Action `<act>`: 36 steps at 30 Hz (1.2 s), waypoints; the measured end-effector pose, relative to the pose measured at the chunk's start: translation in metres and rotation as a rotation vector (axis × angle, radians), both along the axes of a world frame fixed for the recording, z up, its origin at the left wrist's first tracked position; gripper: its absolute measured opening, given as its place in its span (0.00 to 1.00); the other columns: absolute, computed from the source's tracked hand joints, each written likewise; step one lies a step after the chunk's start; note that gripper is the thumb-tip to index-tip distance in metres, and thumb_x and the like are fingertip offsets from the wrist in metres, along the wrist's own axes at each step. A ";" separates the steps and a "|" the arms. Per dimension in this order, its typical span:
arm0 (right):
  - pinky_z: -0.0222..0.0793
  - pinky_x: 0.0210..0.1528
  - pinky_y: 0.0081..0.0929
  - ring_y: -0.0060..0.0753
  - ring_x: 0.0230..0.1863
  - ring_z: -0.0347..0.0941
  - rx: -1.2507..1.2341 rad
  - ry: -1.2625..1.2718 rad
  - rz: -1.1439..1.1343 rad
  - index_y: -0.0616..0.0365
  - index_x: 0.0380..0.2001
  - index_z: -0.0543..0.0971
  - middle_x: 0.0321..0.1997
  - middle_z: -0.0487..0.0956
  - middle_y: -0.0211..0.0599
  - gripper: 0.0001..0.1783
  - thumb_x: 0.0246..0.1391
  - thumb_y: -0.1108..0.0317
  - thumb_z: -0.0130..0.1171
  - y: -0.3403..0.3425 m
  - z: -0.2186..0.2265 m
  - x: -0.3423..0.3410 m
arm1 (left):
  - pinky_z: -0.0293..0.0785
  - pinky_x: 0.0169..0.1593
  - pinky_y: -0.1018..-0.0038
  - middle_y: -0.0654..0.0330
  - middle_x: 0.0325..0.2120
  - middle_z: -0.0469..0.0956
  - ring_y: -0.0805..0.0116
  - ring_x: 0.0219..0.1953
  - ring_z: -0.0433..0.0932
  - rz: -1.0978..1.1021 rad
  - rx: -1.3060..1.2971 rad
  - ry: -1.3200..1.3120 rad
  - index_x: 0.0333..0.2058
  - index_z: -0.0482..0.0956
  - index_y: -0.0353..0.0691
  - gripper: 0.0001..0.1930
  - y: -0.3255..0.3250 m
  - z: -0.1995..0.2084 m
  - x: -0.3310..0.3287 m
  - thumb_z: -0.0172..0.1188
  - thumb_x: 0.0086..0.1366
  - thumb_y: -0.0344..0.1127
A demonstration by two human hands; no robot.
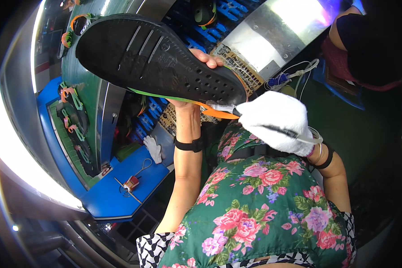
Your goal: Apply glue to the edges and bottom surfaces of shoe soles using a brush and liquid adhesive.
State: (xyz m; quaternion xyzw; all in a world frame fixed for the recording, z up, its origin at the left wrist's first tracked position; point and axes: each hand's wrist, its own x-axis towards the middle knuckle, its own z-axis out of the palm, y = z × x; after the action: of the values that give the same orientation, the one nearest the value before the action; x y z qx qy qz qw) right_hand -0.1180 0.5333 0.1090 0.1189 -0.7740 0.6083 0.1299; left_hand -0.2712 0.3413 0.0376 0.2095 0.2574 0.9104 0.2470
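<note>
A shoe [156, 58] is held up in front of me with its black sole facing me; slots cross its forefoot and small round holes dot the heel. Orange and green parts of the upper show along its lower edge. My bare left hand [206, 58] grips it from behind, fingertips curled over the far edge and the palm hidden. In a white glove, my right hand [274, 120] is closed round a slim brush-like tool [223, 108] with a clear tube running back past the wrist. The tool's pale tip lies against the orange edge near the heel.
A green conveyor belt [87, 94] on the left carries several shoe parts [71, 96]. Below it, a blue table [107, 196] holds a small red-labelled object [131, 182] and a white glove [152, 148]. Blue racks and a metal panel [272, 35] stand ahead; another person [353, 49] sits at right.
</note>
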 end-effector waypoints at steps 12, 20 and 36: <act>0.79 0.38 0.34 0.42 0.36 0.84 0.021 0.049 0.046 0.63 0.40 0.87 0.38 0.87 0.42 0.14 0.47 0.77 0.73 0.007 -0.002 -0.004 | 0.73 0.58 0.50 0.46 0.44 0.78 0.51 0.48 0.80 -0.051 -0.020 0.039 0.51 0.73 0.27 0.46 -0.003 -0.005 -0.012 0.51 0.64 0.75; 0.80 0.38 0.32 0.40 0.38 0.84 0.082 0.234 -0.015 0.55 0.42 0.88 0.40 0.87 0.39 0.15 0.49 0.76 0.73 -0.016 -0.001 0.001 | 0.74 0.59 0.53 0.47 0.43 0.78 0.52 0.50 0.79 -0.086 0.017 0.008 0.52 0.73 0.28 0.48 0.007 0.003 -0.009 0.51 0.62 0.78; 0.79 0.39 0.32 0.43 0.37 0.84 -0.022 0.101 -0.003 0.56 0.33 0.87 0.39 0.87 0.41 0.12 0.41 0.79 0.73 -0.011 0.021 -0.008 | 0.73 0.62 0.53 0.45 0.42 0.79 0.47 0.52 0.79 -0.031 -0.030 -0.122 0.51 0.74 0.25 0.44 0.005 0.005 -0.002 0.47 0.69 0.72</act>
State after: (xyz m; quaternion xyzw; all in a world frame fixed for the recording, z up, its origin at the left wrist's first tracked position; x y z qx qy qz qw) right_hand -0.1256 0.5224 0.1305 0.1469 -0.7599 0.6096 0.1711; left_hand -0.2731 0.3468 0.0423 0.1539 0.2522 0.9136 0.2793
